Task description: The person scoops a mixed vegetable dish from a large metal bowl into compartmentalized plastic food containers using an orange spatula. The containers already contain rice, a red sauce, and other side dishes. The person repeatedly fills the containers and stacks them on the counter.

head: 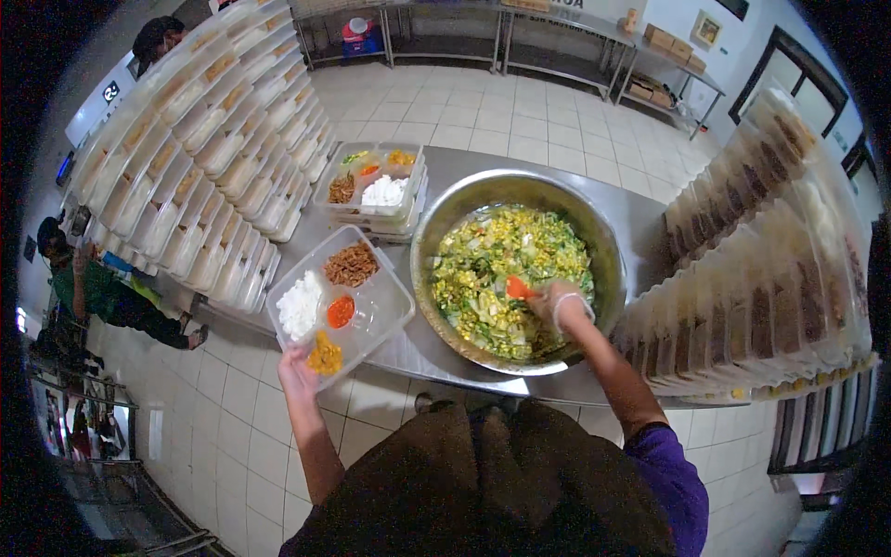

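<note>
My left hand (298, 372) grips the near edge of a clear plastic compartment tray (379, 317), tilted beside the basin. White rice (301, 304), brown shredded food (351, 264), red sauce (341, 311) and a yellow-orange food (325, 354) sit in separate compartments; the right-hand one is bare. A large metal basin (426, 310) holds chopped greens mixed with yellow corn kernels (480, 278). Over this mix my right hand (562, 305), in a clear plastic glove, holds an orange utensil (519, 287), its end partly hidden in the vegetables.
Tall stacks of filled plastic trays stand left (188, 167) and right (752, 278) on the steel table (452, 161). A shorter tray stack (376, 209) is behind the held tray. People (104, 285) are at the left. Steel shelving (445, 42) lines the far wall.
</note>
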Motion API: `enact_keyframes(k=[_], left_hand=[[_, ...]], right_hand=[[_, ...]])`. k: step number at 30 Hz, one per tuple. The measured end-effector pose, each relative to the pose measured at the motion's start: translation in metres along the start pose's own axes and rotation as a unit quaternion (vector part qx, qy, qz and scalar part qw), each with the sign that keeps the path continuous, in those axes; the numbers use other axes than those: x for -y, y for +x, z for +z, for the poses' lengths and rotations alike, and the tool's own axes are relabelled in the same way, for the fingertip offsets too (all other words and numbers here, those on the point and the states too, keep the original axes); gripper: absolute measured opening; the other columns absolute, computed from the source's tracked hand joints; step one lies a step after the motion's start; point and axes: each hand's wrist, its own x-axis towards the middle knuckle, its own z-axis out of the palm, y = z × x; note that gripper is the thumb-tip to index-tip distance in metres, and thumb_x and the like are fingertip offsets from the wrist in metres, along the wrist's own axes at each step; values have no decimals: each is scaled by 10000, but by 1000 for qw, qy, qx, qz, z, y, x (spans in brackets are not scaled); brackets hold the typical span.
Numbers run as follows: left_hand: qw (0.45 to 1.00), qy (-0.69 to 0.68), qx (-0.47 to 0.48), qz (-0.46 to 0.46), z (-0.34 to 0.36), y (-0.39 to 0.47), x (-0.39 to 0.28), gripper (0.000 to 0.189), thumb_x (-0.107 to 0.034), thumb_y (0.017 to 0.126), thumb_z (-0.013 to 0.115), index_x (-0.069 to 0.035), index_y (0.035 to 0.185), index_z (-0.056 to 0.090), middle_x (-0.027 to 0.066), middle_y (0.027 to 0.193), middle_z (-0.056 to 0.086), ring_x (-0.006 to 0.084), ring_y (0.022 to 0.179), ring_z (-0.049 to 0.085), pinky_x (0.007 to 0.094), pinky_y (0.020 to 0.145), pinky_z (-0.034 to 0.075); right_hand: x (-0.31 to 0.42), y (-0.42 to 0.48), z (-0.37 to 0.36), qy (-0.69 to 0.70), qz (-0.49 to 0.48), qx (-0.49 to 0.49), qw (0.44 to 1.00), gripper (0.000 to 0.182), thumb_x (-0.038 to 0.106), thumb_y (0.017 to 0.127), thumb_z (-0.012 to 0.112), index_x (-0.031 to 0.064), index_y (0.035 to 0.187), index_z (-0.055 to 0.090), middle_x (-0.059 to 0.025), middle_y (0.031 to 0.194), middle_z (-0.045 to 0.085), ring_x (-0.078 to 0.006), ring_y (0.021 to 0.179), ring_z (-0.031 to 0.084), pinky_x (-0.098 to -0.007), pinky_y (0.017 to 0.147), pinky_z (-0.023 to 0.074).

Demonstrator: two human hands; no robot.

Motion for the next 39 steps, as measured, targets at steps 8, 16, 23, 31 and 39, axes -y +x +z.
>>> enact_keyframes(k=[8,16,23,31,39], left_hand=[[998,37,40,-20,24,18,-2,389,-87,706,451,-8,1084,407,117,1011,487,248,947,482,354,849,393],[995,15,75,-63,101,39,23,313,-191,829,415,-15,1087,429,98,1103,475,226,1052,430,376,910,323],[986,42,142,-84,122,62,35,316,-222,841,429,0,1065,441,125,1070,502,248,974,500,379,841,399],[965,48,200,-160,146,69,43,308,-213,829,464,20,1028,431,142,989,525,275,878,551,381,754,465],[943,84,245,-211,160,49,17,338,-228,854,405,29,1067,455,156,1009,540,261,915,544,379,792,447]], right_hand=[[-44,-13,7,473,48,-109,873,286,244,728,620,0,876,615,-99,736,621,-132,647,571,-260,587,449],[-74,-24,5,471,-31,-182,863,266,203,745,610,-23,885,611,-75,693,621,-96,572,532,-237,508,427],[-53,-42,-39,414,-1,-152,898,264,223,738,619,1,880,620,-45,701,618,-85,592,519,-229,528,418],[17,-57,-81,327,-77,-96,937,255,255,729,621,40,867,620,-40,604,573,-82,546,488,-254,506,404],[49,-63,-99,100,-227,-98,964,284,368,733,571,116,854,621,-131,632,567,-279,553,537,-355,520,422]])
